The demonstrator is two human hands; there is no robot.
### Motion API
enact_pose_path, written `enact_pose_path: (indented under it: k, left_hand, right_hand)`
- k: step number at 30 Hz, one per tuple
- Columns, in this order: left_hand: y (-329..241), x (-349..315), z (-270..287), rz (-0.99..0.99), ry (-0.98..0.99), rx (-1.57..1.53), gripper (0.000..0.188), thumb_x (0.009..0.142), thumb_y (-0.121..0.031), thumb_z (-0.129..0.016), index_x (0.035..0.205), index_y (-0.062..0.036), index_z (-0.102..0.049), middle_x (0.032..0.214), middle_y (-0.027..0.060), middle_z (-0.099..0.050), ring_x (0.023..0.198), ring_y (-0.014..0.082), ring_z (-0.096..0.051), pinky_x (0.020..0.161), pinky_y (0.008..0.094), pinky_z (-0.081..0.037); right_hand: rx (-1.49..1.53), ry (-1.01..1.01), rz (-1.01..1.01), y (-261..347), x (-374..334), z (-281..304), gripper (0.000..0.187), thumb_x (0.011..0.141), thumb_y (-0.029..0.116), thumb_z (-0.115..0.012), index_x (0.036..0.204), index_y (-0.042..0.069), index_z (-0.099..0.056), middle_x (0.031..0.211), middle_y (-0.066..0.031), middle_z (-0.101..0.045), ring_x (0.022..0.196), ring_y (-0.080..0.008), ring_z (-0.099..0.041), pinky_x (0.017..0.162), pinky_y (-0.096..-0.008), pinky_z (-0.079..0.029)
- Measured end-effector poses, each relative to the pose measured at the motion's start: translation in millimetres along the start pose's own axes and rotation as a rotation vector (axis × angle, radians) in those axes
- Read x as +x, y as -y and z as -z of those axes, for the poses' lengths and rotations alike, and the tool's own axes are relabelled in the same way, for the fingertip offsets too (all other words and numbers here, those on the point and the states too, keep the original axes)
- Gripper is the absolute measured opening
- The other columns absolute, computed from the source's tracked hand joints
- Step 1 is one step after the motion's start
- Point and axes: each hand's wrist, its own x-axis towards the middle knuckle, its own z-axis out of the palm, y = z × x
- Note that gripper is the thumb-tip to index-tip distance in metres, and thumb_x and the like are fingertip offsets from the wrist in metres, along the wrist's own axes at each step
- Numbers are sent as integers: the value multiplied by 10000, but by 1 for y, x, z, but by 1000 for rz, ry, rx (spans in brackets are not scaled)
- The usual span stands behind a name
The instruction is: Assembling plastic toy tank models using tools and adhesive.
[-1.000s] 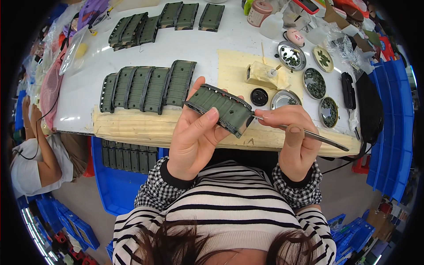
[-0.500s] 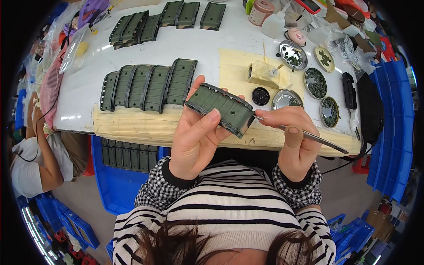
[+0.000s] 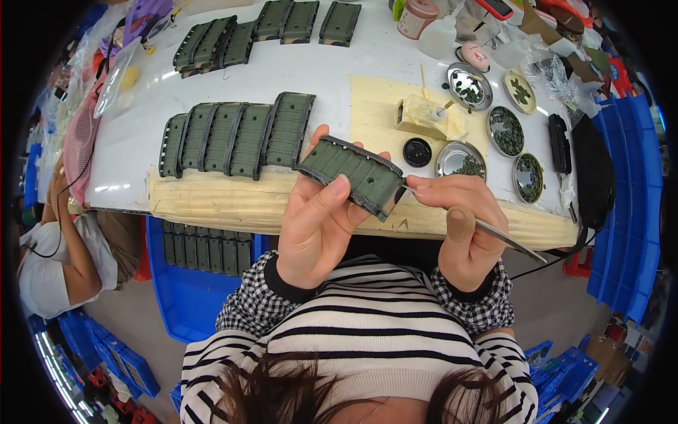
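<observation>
Metal tool (image 3: 511, 241) steeper than before, firm in right hand (image 3: 469, 249), tip indistinct by green panel (image 3: 353, 174) firm in left hand (image 3: 308, 227)

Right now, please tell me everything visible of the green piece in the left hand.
The green piece is an oblong, ribbed, plastic-looking panel with dark edging along its long sides, a round spot and camouflage patches toward its right end. It slants down rightward in the picture, held over the cream table edge by the left hand, thumb on its near side. At its right end is the metal tool in the right hand; contact is unclear.
</observation>
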Motion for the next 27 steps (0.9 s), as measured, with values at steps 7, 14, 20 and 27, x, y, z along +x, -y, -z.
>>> enact_pose_path:
  k: [7,14,20,27]
  left_hand:
    - [-2,2,0,18,32,-18,605,943,-57,-482,1471,-99,-189,1352,156,-431,1344,365,-358,1080,471,-401]
    - [-5,5,2,73,77,-128,591,934,-23,-459,1458,-147,-216,1346,151,-429,1321,357,-397,1035,482,-447]
    - [-11,4,-10,163,-56,-115,569,907,-62,-518,1433,-119,-308,1282,160,-498,1238,328,-490,1021,448,-458]
    - [-7,8,-16,201,-136,9,542,894,-56,-560,1394,-123,-362,1210,142,-542,1132,281,-574,959,415,-499]
  right_hand:
    - [-50,46,56,-2,-2,4,157,864,11,-603,1007,-18,-662,994,-162,-657,923,-250,-664,772,-302,-531]
    - [-96,96,118,8,-1,8,263,799,-4,-647,1062,-2,-651,1066,-163,-635,964,-281,-647,793,-327,-535]
    - [-198,177,254,10,-3,11,377,762,121,-724,1099,-19,-630,1048,-152,-617,1015,-316,-634,827,-379,-539]
    - [-151,161,250,5,-13,13,390,796,195,-714,1114,-11,-625,1070,-158,-604,1029,-324,-628,835,-393,-537]
